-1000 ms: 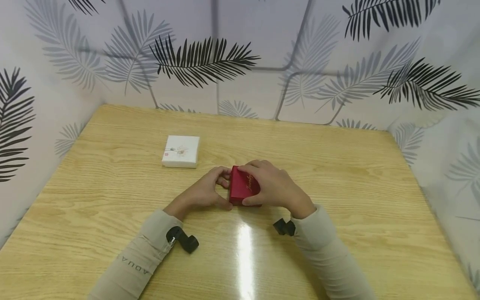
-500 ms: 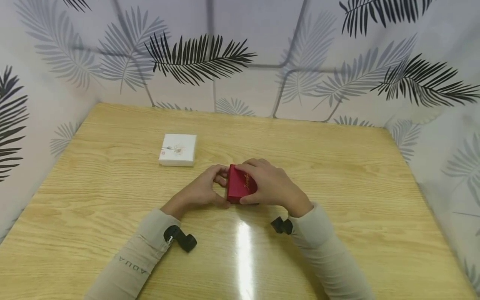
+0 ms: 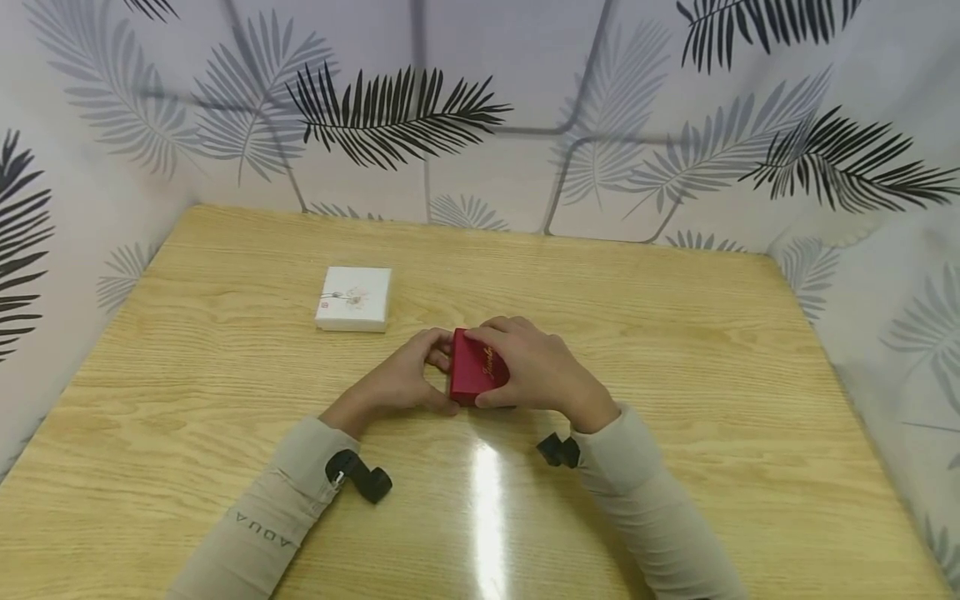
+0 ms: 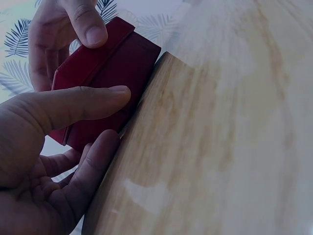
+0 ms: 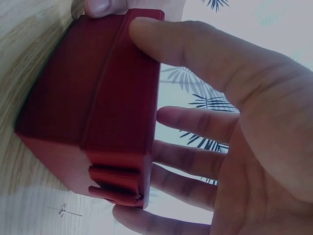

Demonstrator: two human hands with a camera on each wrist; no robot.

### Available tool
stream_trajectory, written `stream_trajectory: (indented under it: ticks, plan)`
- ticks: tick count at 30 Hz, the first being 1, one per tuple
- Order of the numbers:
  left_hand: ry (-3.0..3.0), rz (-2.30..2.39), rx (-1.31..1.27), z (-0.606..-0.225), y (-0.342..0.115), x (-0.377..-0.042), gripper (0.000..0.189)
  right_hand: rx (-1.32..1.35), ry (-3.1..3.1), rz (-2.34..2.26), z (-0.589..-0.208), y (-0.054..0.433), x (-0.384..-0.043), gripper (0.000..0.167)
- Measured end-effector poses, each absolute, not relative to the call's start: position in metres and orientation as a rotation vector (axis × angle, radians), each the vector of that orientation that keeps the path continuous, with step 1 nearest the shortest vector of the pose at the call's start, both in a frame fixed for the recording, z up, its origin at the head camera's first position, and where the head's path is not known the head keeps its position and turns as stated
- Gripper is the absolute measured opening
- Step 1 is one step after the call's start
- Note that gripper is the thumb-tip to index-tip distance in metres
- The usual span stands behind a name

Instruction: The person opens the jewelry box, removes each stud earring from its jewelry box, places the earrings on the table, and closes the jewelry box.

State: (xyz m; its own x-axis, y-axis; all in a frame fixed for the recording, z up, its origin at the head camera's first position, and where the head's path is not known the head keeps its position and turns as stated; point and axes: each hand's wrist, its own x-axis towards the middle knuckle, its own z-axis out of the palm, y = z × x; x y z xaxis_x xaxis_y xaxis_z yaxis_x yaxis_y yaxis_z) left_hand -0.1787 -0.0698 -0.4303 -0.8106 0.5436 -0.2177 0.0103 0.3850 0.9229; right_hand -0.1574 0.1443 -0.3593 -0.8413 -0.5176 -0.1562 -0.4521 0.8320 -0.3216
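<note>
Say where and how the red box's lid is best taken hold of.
Probably from above, pinching the lid by its front and back: the red box stands upright, a seam parts lid from base, and a bow juts from the right side.

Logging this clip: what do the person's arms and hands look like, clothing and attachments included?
The left sleeve and right sleeve are long and pale beige; the left one bears dark lettering. A black device sits at the left wrist, and an angular black piece at the right. The left hand and right hand are ungloved.
</note>
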Motion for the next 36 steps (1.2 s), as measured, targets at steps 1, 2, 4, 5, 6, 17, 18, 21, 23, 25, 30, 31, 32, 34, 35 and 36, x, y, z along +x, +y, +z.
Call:
stream_trajectory:
  ticks: [1,2,4,5,6,17,18,21,23,25,30,31,32,34,35,36]
  plan:
    - [2.153,1.433,0.473,-0.4302,-0.0699,-0.1785,0.089,-0.749,2.777,-0.402,-0.3597,0.1442,-0.1576,0.082]
    - [2.151,1.436,0.469,-0.4299,-0.0699,-0.1783,0.089,-0.748,2.777,-0.403,-0.3599,0.1441,-0.1578,0.082]
    - [2.149,1.437,0.469,-0.4290,-0.0702,-0.1780,0.089,-0.749,2.777,-0.401,-0.3603,0.1441,-0.1581,0.082]
    - [2.151,1.435,0.469,-0.4292,-0.0701,-0.1781,0.089,-0.748,2.776,-0.401,-0.3604,0.1440,-0.1582,0.082]
    - [2.154,1.432,0.472,-0.4292,-0.0704,-0.1782,0.089,-0.749,2.775,-0.401,-0.3605,0.1440,-0.1584,0.082]
    - [2.167,1.408,0.482,-0.4296,-0.0704,-0.1787,0.089,-0.748,2.766,-0.388,-0.3630,0.1431,-0.1588,0.082]
    - [2.164,1.408,0.486,-0.4296,-0.0705,-0.1789,0.089,-0.746,2.764,-0.386,-0.3633,0.1429,-0.1589,0.081]
    - [2.160,1.408,0.501,-0.4297,-0.0707,-0.1794,0.088,-0.741,2.761,-0.380,-0.3635,0.1427,-0.1591,0.082]
    - [2.160,1.410,0.509,-0.4288,-0.0709,-0.1799,0.088,-0.740,2.761,-0.379,-0.3625,0.1425,-0.1595,0.082]
    - [2.161,1.410,0.508,-0.4285,-0.0710,-0.1802,0.088,-0.739,2.759,-0.376,-0.3619,0.1423,-0.1598,0.082]
    - [2.161,1.409,0.499,-0.4290,-0.0710,-0.1803,0.088,-0.736,2.750,-0.389,-0.3590,0.1416,-0.1591,0.082]
    - [2.159,1.410,0.498,-0.4288,-0.0711,-0.1802,0.088,-0.736,2.749,-0.392,-0.3583,0.1415,-0.1587,0.082]
    - [2.159,1.411,0.498,-0.4289,-0.0712,-0.1800,0.087,-0.735,2.750,-0.397,-0.3581,0.1415,-0.1584,0.082]
    - [2.152,1.413,0.494,-0.4287,-0.0711,-0.1797,0.087,-0.733,2.748,-0.402,-0.3585,0.1415,-0.1578,0.082]
    - [2.150,1.411,0.493,-0.4284,-0.0712,-0.1795,0.087,-0.732,2.747,-0.405,-0.3589,0.1415,-0.1576,0.082]
    - [2.148,1.409,0.489,-0.4281,-0.0713,-0.1793,0.087,-0.731,2.747,-0.405,-0.3594,0.1414,-0.1575,0.082]
